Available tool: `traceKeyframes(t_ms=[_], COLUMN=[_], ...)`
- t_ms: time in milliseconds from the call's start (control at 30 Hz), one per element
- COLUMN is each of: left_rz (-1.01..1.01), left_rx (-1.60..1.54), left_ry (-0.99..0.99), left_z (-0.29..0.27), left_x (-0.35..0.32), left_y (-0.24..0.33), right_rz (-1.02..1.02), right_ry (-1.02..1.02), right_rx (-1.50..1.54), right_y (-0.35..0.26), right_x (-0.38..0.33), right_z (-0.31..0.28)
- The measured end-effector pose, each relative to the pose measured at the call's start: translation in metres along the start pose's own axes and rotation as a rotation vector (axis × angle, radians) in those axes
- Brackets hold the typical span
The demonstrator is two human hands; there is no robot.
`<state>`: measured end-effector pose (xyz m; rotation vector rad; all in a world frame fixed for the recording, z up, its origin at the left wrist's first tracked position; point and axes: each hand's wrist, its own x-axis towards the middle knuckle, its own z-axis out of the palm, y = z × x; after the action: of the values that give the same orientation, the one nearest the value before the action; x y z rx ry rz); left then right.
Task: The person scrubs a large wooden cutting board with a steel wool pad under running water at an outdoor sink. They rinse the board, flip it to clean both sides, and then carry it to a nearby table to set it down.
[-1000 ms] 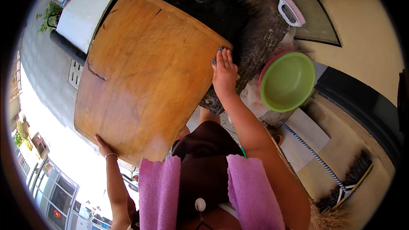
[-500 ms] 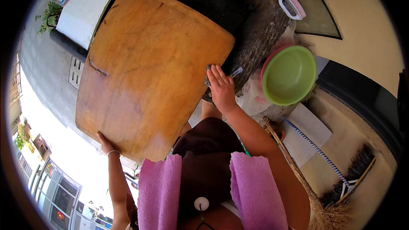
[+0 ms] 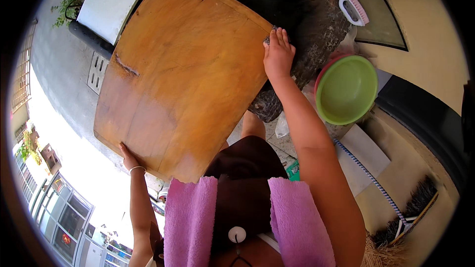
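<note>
A large wooden board (image 3: 183,79) lies tilted before me over a black sink (image 3: 227,0), with a damp sheen on its near left part and a dark crack towards its left side. My left hand (image 3: 129,158) grips the near left edge, thumb on top and fingers out of sight underneath. At the far right corner, my right hand (image 3: 279,57) presses a grey steel wool scourer (image 3: 267,41) against the board's edge. Most of the scourer is hidden under the fingers.
Right of my arm sits a green basin (image 3: 346,90) nested in a red one. Beyond it lies a white scrubbing brush (image 3: 352,10) with pink bristles. A striped-handled broom (image 3: 373,183) leans at lower right. A white surface (image 3: 113,5) borders the board at upper left.
My right hand has slid the scourer away from me along the board's right edge to its far corner. My left hand keeps its hold. The whole view has shifted slightly.
</note>
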<state>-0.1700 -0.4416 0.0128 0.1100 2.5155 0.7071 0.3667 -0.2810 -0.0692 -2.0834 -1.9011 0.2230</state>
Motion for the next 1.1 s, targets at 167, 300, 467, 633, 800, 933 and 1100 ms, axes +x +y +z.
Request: traceKeyframes(t_ms=[167, 300, 467, 633, 800, 933, 1100], left_rz=[-0.019, -0.051, 0.009, 0.001, 0.066, 0.08, 0.134], left_rx=[-0.019, -0.033, 0.005, -0.016, 0.054, 0.115, -0.008], left_ry=[0.019, 0.013, 0.072, 0.012, 0.079, 0.085, 0.147], left_z=[-0.007, -0.006, 0.009, 0.008, 0.011, 0.008, 0.017], left_x=[0.007, 0.003, -0.01, -0.008, 0.026, 0.022, 0.011], left_y=[-0.014, -0.015, -0.008, -0.018, -0.052, -0.036, -0.036], right_rz=[-0.339, -0.442, 0.039, 0.249, 0.011, -0.122, -0.325], right_ry=[-0.247, -0.154, -0.037, -0.111, -0.269, -0.345, -0.115], right_rx=[0.253, 0.142, -0.054, 0.083, 0.075, 0.204, 0.223], right_y=[-0.117, -0.075, -0.072, -0.025, -0.105, -0.197, -0.169], right_x=[-0.075, 0.01, 0.105, 0.101, 0.207, 0.308, 0.268], right_z=[-0.003, 0.008, 0.032, 0.01, 0.043, 0.073, 0.082])
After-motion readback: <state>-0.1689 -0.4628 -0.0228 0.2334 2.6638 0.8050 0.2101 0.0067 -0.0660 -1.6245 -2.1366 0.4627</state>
